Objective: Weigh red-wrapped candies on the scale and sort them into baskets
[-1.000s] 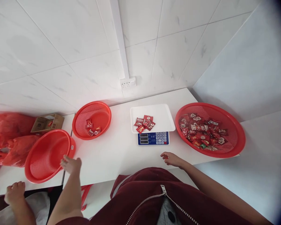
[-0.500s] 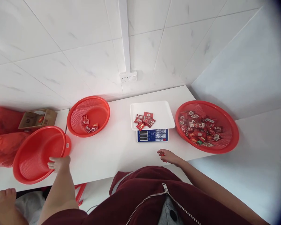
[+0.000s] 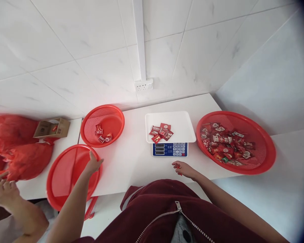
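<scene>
My left hand (image 3: 93, 165) is closed over the right rim of an empty red plastic basket (image 3: 56, 168), which stands tilted at the table's front edge. My right hand (image 3: 184, 169) hovers with curled fingers in front of the scale (image 3: 170, 149); a bit of red shows at the fingers, too small to name. On the scale's white tray (image 3: 184, 125) lies a small pile of red candy packets (image 3: 162, 132). To the right, a large red basket (image 3: 264, 158) holds many wrapped candies (image 3: 225, 143).
A smaller red basket (image 3: 120, 118) with several packets stands behind my left hand. Farther left are red plastic bags (image 3: 31, 160) and a cardboard box (image 3: 63, 127). Another person's hand (image 3: 5, 192) is beside the bags. A wall socket (image 3: 144, 85) sits behind the scale.
My left hand has moved right, and the empty basket has come with it, nearer the front edge. The other person's hand has risen toward the red bags. My right hand has barely moved.
</scene>
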Action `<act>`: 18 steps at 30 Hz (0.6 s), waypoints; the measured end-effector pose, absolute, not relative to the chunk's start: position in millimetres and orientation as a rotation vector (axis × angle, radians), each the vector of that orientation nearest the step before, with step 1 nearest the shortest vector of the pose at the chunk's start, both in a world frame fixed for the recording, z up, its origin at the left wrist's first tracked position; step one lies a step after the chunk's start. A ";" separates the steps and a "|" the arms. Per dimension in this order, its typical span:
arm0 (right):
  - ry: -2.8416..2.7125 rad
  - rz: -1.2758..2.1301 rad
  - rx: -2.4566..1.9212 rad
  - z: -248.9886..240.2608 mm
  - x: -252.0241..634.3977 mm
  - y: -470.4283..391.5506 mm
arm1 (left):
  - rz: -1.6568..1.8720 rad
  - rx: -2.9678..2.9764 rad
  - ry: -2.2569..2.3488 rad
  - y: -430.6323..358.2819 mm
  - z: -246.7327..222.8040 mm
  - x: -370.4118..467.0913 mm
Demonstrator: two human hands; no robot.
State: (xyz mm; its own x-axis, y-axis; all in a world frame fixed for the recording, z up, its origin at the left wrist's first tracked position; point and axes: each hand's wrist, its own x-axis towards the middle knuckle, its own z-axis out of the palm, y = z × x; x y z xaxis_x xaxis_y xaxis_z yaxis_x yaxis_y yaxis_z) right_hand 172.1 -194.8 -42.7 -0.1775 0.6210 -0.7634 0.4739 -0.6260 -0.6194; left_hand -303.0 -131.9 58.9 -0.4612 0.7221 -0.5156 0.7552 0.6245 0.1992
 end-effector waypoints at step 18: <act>-1.445 1.902 -1.964 -45.4 191.5 -184.8 | -0.576 1.501 2.282 -57.9 67.7 -286.2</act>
